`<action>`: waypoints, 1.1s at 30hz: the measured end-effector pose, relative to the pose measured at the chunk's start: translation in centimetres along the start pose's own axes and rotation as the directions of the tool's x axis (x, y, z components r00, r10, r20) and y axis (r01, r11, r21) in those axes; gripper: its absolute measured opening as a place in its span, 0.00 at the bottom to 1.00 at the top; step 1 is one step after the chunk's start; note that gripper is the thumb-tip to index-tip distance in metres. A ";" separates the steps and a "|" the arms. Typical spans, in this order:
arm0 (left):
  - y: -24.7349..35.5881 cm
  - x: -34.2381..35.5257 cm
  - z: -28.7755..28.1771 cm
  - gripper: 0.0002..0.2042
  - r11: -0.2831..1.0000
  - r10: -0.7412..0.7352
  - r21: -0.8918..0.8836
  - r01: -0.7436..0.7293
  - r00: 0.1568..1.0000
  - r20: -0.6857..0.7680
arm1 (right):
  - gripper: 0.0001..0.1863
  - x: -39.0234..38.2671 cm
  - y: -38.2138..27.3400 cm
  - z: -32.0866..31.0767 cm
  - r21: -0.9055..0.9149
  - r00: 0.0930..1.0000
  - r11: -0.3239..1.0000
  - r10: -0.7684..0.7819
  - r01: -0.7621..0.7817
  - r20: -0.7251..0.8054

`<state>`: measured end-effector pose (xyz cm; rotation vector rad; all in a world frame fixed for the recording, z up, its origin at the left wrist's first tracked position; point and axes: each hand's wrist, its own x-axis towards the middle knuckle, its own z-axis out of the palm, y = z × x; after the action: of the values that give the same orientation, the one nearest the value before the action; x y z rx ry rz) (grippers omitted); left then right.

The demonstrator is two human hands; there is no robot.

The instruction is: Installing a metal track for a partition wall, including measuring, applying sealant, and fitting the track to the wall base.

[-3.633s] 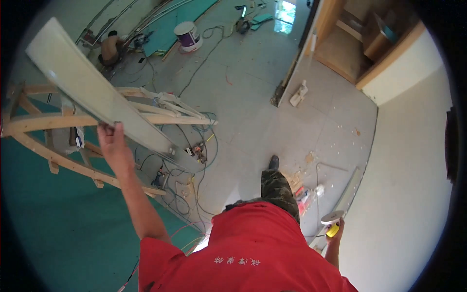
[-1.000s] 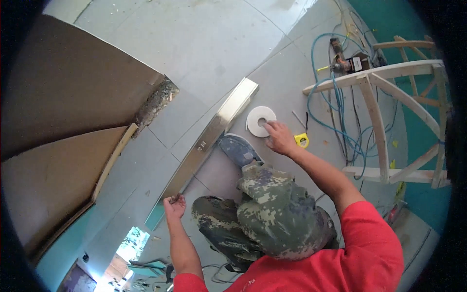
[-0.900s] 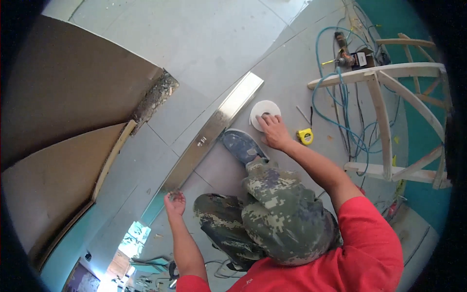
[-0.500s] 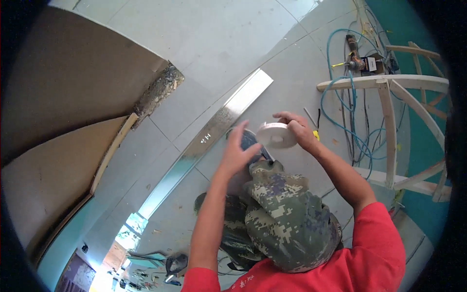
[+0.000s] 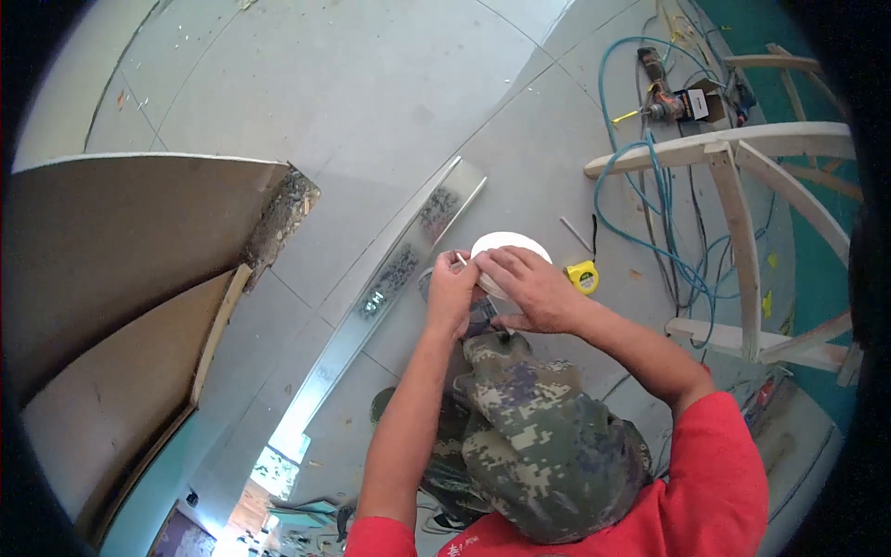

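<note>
A flat white roll of tape (image 5: 510,243) is held above my camouflage-clad knee. My right hand (image 5: 540,293) grips it from the right, with the fingers lying over its near face and hiding part of it. At the roll's left edge, my left hand (image 5: 449,301) is closed in a pinch, and a small white strip of the tape shows between its fingertips. Behind my left hand lies a long shiny metal channel (image 5: 397,264) on the tiled floor. To the right of my right hand sits a yellow tape measure (image 5: 583,277).
A thin light rod (image 5: 574,232) lies beyond the tape measure. Blue hose (image 5: 661,190) coils beside a curved wooden frame (image 5: 729,213) at the right. A power drill (image 5: 661,102) rests beside a small box (image 5: 703,104). Large curved brown panels (image 5: 139,223) stand at the left.
My left hand, spread apart from the roll before, has closed on the tape at its left edge. My right hand has moved left with the roll and turned its fingers over it.
</note>
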<state>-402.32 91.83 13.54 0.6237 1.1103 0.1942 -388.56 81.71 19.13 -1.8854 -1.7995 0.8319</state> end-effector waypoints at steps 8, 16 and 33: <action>6.1 5.5 -2.0 0.17 0.992 -0.123 0.055 0.110 0.914 0.387 | 0.23 4.6 0.7 -2.1 0.012 0.973 0.984 0.175 -0.175 -0.148; 6.9 13.4 -2.1 0.09 0.482 0.409 0.684 -0.548 0.831 0.377 | 0.22 9.6 4.3 -1.0 -0.109 0.858 0.865 0.501 -0.490 0.117; 7.9 16.5 -0.1 0.17 0.177 0.656 0.921 -0.347 0.740 0.153 | 0.31 12.4 6.8 1.8 -0.233 0.732 0.762 0.646 -0.604 0.217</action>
<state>-393.82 105.63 5.15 2.1262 1.1859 0.2369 -384.81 93.14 11.58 -2.6558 -1.3706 1.2827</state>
